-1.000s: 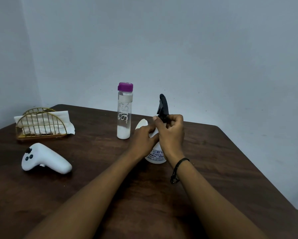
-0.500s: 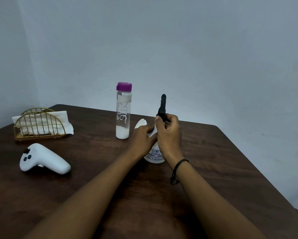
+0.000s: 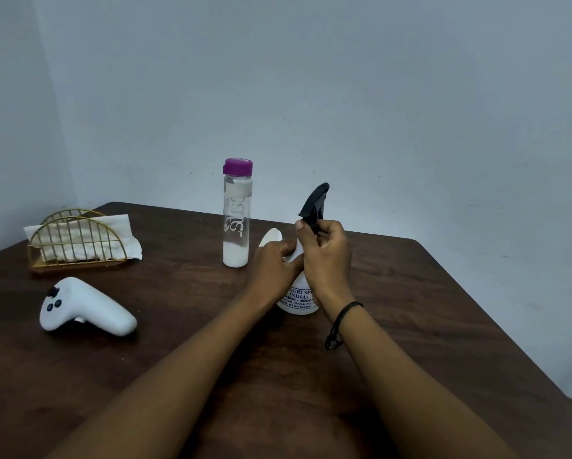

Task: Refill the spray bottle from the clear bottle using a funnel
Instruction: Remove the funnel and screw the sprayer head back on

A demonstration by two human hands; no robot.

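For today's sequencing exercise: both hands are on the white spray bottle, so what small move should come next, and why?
Probably keep twisting the black trigger head off. The right hand grips its collar while the left hand holds the white spray bottle on the dark wooden table; the head looks still seated, and the purple-capped clear bottle stands closed.
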